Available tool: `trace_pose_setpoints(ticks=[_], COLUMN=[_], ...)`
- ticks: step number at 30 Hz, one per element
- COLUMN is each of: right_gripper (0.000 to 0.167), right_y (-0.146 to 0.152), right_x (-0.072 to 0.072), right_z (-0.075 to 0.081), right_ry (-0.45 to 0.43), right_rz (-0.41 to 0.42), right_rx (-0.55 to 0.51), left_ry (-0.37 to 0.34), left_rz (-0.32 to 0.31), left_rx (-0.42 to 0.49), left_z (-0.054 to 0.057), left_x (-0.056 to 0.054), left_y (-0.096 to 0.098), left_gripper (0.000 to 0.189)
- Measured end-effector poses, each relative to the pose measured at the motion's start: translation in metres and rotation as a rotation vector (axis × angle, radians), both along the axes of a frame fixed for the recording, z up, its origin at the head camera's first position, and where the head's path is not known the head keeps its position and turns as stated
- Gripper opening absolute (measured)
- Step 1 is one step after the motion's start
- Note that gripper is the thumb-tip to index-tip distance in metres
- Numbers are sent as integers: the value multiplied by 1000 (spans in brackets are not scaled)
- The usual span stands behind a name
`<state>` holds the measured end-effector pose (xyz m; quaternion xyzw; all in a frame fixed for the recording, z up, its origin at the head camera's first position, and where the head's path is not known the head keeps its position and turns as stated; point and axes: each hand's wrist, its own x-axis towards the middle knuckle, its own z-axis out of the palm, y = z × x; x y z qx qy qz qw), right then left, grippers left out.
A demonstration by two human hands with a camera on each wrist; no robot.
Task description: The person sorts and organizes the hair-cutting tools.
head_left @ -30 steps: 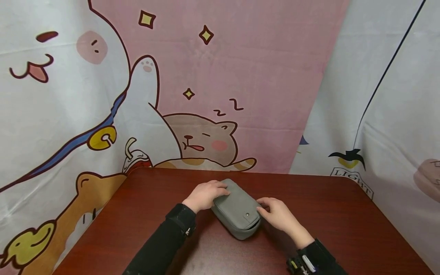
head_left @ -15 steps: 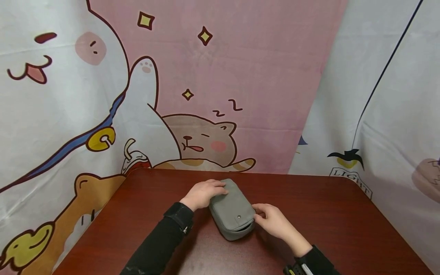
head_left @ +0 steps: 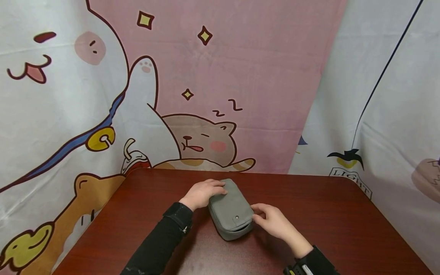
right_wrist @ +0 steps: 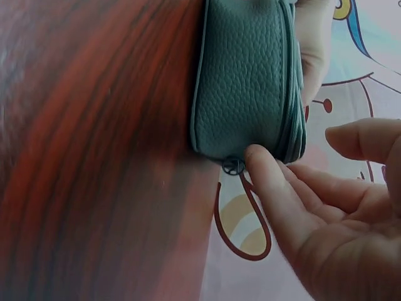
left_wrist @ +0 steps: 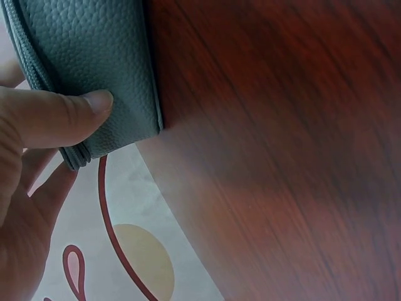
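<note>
A grey-green pebbled-leather zip case (head_left: pixel 230 208) lies flat on the dark red-brown table, a snap stud near its front end. Its zipper edge gapes slightly at the front. My left hand (head_left: pixel 203 194) grips the far left part, fingers over the top. In the left wrist view the thumb (left_wrist: pixel 81 116) presses the case's side wall. My right hand (head_left: pixel 275 220) is at the right side near the front corner. In the right wrist view its straight fingers touch the case beside a small round metal charm (right_wrist: pixel 234 166), while another digit (right_wrist: pixel 360 139) stands apart from the case.
The table (head_left: pixel 309 198) extends around the case on all sides. Behind it hangs a cartoon-printed cloth (head_left: pixel 258 76) in pink and white, reaching the table's back edge. Bands with small devices sit on both wrists.
The case has slid a little to the left and turned slightly. My right hand has followed it left, its fingers now at the case's side; the left hand keeps its grip.
</note>
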<state>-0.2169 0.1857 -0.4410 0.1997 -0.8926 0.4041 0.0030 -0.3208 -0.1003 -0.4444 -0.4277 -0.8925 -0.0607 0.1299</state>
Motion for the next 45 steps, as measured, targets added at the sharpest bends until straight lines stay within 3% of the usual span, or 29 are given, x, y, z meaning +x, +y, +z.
trace_pose_setpoints(ticks=[7, 13, 24, 41, 45], right_gripper=[31, 40, 51, 28, 25], right_y=[11, 20, 29, 18, 14], right_x=[-8, -19, -36, -45, -46], right_z=[2, -2, -13, -21, -23], right_ry=[46, 44, -168, -378, -395], right_rz=[-45, -2, 112, 155, 158], right_rx=[35, 23, -98, -279, -307], left_ry=[-15, -14, -27, -20, -21], left_rz=[4, -3, 12, -8, -6], left_rx=[14, 25, 10, 17, 16], left_z=[-2, -1, 0, 2, 2], left_x=[0, 1, 1, 3, 2], left_y=[0, -1, 0, -1, -2], left_gripper=[68, 68, 69, 69, 69])
